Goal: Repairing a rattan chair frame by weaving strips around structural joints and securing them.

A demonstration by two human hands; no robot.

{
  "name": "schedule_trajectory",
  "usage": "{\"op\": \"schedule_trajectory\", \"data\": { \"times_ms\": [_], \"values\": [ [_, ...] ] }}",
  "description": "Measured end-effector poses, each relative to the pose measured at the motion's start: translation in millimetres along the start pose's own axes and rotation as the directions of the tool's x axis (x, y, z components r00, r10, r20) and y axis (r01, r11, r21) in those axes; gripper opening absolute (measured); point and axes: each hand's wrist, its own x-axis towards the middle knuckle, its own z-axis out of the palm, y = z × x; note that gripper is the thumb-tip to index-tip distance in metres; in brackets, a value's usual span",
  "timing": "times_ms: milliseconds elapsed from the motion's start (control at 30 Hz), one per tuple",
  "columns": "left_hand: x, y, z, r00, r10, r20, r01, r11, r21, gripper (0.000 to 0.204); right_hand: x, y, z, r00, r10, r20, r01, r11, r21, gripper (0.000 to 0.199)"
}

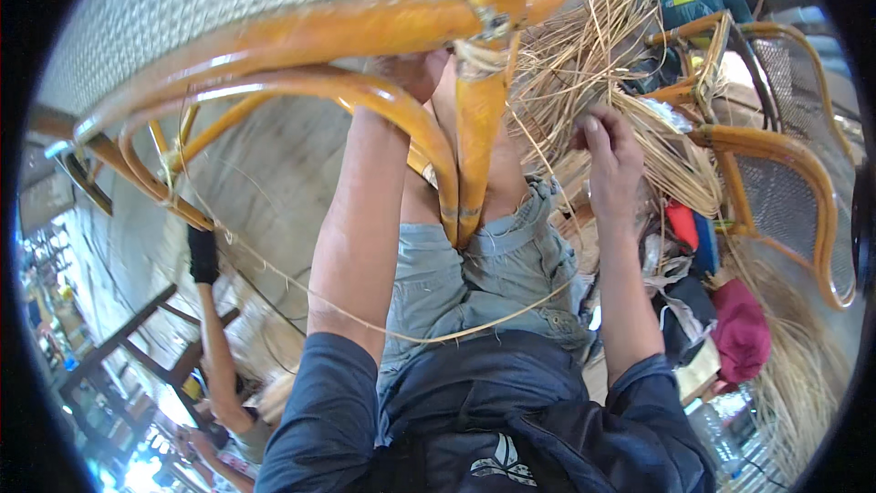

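A yellow-brown rattan chair [365, 29] with a woven seat stands across my lap. A leg [479, 119] of it rests between my thighs, with pale cane binding [482, 57] around the joint. My left hand [415, 73] reaches under the curved frame beside that joint; its fingers are mostly hidden. My right hand [613, 153] is raised right of the leg, fingers curled, beside a heap of loose cane strips [593, 41]; anything in its fingers does not show. One thin cane strip [429, 340] hangs in a loop across my lap and left forearm.
Another rattan chair [776, 151] with woven panels lies at the right. Near it are a dark red cloth [739, 333], a bundle of pale fibres [794, 393] and a green container [703, 2]. At the left, another person's arm [217, 347] reaches up near a dark wooden frame [137, 338].
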Motion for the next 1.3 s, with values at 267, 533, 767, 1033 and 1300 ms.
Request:
{"op": "schedule_trajectory", "data": {
  "times_ms": [267, 533, 767, 1033, 1300],
  "values": [
    [-11.6, 20.2, -11.2, 0.96, -0.276, -0.048, 0.273, 0.961, -0.052, 0.038, 52.1, -36.9, 57.3, 0.974, -0.204, 0.098, 0.151, 0.907, 0.392, 0.016],
    [-13.1, 20.3, -39.6, 0.912, -0.41, -0.022, 0.406, 0.908, -0.104, 0.039, 70.1, -13.7, 84.7, 0.985, -0.107, 0.136, 0.015, 0.835, 0.55, 0.018],
    [-35.4, -3.5, -70.5, 0.781, -0.536, -0.321, 0.6, 0.787, 0.145, 0.045, 95.6, 11.1, 122.5, 0.747, -0.233, 0.622, -0.161, 0.845, 0.51, 0.026],
    [-35.3, 70.6, -87.9, 0.735, -0.557, -0.386, 0.65, 0.741, 0.168, 0.046, 91.2, 44.2, 81.6, 0.71, -0.436, 0.553, 0.264, 0.893, 0.366, 0.032],
    [-48.5, 56.7, -70.0, 0.762, -0.556, -0.333, 0.612, 0.785, 0.09, 0.046, 68.9, 45.7, 38.5, 0.701, 0.045, 0.712, 0.013, 0.997, -0.076, 0.04]
  ]
}}
